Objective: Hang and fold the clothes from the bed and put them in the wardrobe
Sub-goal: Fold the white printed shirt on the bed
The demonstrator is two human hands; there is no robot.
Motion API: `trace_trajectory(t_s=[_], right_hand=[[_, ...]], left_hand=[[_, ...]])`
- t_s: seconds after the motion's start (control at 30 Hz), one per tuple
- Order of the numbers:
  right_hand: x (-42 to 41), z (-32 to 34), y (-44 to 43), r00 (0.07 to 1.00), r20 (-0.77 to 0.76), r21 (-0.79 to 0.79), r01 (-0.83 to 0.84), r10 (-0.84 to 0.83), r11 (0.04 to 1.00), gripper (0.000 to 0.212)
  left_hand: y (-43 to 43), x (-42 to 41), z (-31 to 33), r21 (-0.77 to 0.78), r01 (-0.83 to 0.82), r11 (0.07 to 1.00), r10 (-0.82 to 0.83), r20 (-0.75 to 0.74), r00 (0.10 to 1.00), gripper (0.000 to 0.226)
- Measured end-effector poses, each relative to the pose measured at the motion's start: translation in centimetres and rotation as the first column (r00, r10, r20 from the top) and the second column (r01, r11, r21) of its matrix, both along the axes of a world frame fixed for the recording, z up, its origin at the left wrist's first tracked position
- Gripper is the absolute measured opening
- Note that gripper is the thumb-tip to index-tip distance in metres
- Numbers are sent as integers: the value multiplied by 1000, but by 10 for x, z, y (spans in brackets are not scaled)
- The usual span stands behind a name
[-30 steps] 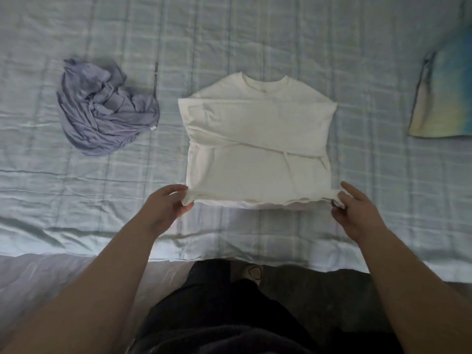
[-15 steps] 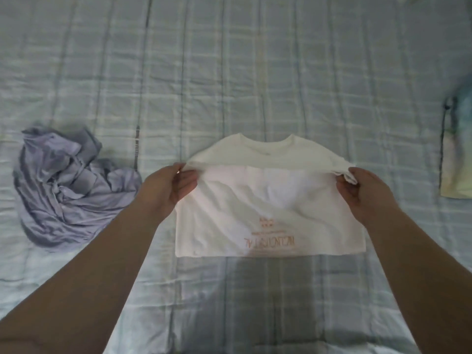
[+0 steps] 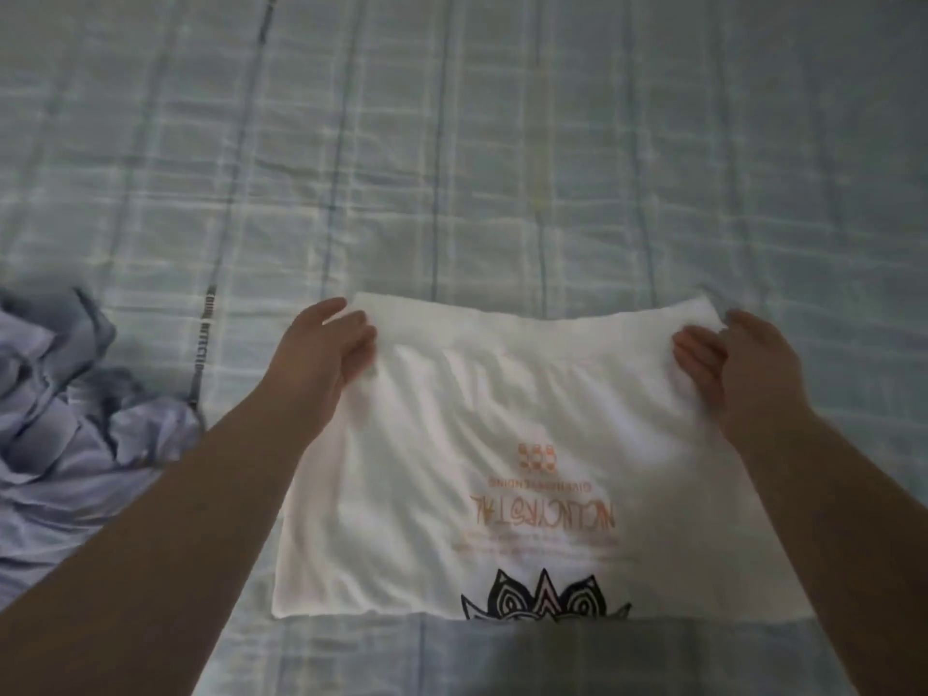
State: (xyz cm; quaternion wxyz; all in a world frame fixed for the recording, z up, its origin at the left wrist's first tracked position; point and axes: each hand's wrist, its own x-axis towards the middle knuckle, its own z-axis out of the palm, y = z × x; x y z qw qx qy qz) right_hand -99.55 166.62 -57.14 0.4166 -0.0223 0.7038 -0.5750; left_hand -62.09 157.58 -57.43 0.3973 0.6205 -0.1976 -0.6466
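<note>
While the white T-shirt (image 3: 527, 444) lies doubled over on the bed (image 3: 502, 143) in the lower middle of the frame, both hands grip its upper edge. The left hand (image 3: 321, 359) pinches the upper left corner and the right hand (image 3: 743, 364) pinches the upper right one. Holding the two corners at once likely keeps that edge stretched and level, so the layers line up squarely. The orange lettering reads upside down, with a black design at the lower edge. A crumpled lilac garment (image 3: 60, 419) sits at the left of the frame, just beside the left forearm, not yet folded.
</note>
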Motion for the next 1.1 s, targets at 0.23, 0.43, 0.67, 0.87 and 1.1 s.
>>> trace_trajectory(t_s=[0.23,0.43,0.67,0.87,1.1], right_hand=[[21,-14,39,678,-594,257,-350,433,901,38],[33,1,112,57,-667,651,-442,743,618,54],[13,-29,184,-82,-571,793,-312,817,523,63],[7,-47,191,-59,-582,780,-321,811,537,64],[4,-31,190,226,-669,596,-406,708,693,62]], left_hand=[[56,-14,-13,-201,728,656,-281,829,483,51],[119,-14,-10,159,902,402,-210,975,-78,59],[177,19,-36,344,854,390,-224,935,-274,63],[179,22,-49,362,843,398,-175,932,-317,63],[179,2,-22,293,836,465,-229,951,-206,58]])
